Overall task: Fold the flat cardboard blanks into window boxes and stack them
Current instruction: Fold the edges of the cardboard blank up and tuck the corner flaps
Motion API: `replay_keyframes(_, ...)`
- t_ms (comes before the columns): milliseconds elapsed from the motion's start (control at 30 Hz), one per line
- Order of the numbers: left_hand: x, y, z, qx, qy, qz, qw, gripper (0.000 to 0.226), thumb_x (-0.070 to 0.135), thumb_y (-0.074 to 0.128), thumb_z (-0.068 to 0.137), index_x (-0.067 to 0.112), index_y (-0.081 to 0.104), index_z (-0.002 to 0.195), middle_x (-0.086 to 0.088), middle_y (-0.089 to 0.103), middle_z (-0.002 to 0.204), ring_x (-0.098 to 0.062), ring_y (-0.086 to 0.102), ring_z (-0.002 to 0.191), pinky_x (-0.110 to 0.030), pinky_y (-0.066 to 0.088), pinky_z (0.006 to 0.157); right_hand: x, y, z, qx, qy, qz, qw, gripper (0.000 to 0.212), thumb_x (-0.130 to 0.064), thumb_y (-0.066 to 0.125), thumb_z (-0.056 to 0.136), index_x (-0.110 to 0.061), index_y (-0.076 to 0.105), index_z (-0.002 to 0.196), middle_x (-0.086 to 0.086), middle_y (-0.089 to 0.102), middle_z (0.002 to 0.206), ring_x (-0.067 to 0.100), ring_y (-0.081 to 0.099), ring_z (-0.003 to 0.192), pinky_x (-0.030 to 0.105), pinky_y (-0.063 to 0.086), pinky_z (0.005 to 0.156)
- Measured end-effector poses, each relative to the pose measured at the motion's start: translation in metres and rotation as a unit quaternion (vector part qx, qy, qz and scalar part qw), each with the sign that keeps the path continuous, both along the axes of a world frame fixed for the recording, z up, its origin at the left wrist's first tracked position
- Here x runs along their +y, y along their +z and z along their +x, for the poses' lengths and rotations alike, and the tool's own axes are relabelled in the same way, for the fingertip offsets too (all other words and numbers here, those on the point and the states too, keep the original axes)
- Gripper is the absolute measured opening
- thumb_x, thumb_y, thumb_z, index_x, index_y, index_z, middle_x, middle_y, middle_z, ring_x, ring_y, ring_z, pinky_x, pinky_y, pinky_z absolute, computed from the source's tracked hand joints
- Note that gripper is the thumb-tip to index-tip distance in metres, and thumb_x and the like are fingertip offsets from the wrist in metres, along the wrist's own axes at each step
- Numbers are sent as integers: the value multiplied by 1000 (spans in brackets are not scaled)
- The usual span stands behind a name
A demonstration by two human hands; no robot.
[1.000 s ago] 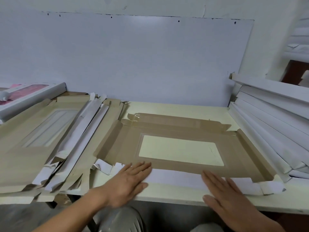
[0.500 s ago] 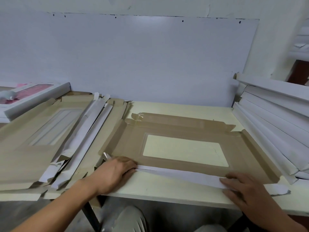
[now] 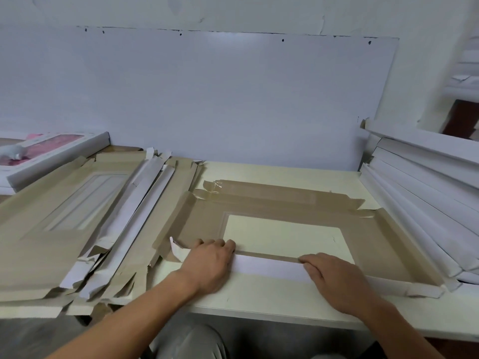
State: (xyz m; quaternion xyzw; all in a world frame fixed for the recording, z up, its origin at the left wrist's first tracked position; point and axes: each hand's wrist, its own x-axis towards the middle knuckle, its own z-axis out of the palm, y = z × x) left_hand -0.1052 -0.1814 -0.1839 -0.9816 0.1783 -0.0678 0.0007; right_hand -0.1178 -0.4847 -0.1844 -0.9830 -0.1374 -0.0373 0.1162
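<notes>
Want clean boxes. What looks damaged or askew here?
The pile of flat blanks at left is splayed unevenly, with bent flaps over the table edge. The blank being folded has crumpled clear tape at its far left corner.

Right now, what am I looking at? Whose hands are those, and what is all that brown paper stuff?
A person wears a camera on their head, so you see what they see, looking down. Their left hand and right hand are folding the near white flap of a flat cardboard blank with a see-through window, lying on the pale table. It will become a box. More flat blanks are piled on the left, and white folded boxes are stacked on the right.
</notes>
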Motion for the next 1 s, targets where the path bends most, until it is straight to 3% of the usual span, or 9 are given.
replay_keyframes(133,-32,-3,4,19,0,0,1000,24,15,41,84,17,42,108,-6,53,104,-31,53,92,-38,27,74,32,-9,9,-12,37,-24,999,40,-39,24,105,-40,45,140,-12,47,115,10,44,106,30,38,94)
replay_keyframes(200,-46,-9,5,6,-16,-11,1000,24,21,40,87,18,44,110,-6,47,109,-30,47,97,-39,32,78,50,-16,10,-10,58,-45,997,44,-43,22,103,-42,35,146,-11,40,130,14,35,119,34,29,103)
replay_keyframes(333,-54,-23,10,8,-40,-53,998,43,44,22,102,21,43,131,-2,41,135,-26,39,121,-40,31,100,63,-26,16,67,77,-91,991,57,-57,6,101,-41,-3,155,-17,-9,164,14,-12,151,54,-10,118)
replay_keyframes(433,-37,-25,16,86,-34,-27,995,59,54,11,102,29,12,156,4,8,164,-20,5,150,-47,8,120,50,-24,21,92,78,-107,987,63,-67,-5,93,-45,-20,150,-22,-28,157,10,-26,147,57,-16,116)
replay_keyframes(567,-10,-24,16,117,-21,-6,993,65,63,3,97,35,-4,156,8,-11,164,-14,-13,150,-44,-3,122,12,-23,23,108,53,-102,987,71,-78,-20,76,-51,-34,139,-26,-35,151,6,-31,143,55,-18,115)
replay_keyframes(767,6,-18,10,87,14,36,995,82,78,-5,86,36,-4,156,4,-6,165,-19,-7,151,-46,-3,121,-65,-20,20,134,-58,-120,982,57,-71,-2,89,-53,-35,133,-25,-33,151,5,-24,147,54,-9,118)
replay_keyframes(867,13,-11,9,57,66,62,994,90,85,-4,80,37,13,154,1,17,162,-26,16,147,-52,5,119,-86,-16,11,125,-48,-74,988,57,-75,2,83,-64,-24,132,-29,-25,151,0,-21,146,47,-9,119)
replay_keyframes(933,22,-5,9,-5,105,58,993,89,86,0,80,32,41,136,-1,47,137,-26,42,128,-49,29,107,-90,-15,4,106,-31,-34,993,47,-65,22,95,-68,-4,134,-30,-5,155,0,-11,148,41,-5,119)
replay_keyframes(1000,37,-2,12,-53,113,22,992,83,86,3,78,26,55,104,2,56,104,-22,54,105,-38,42,84,-90,-15,-2,77,-19,-16,997,41,-54,35,100,-67,11,131,-31,10,152,-1,1,147,35,-1,118)
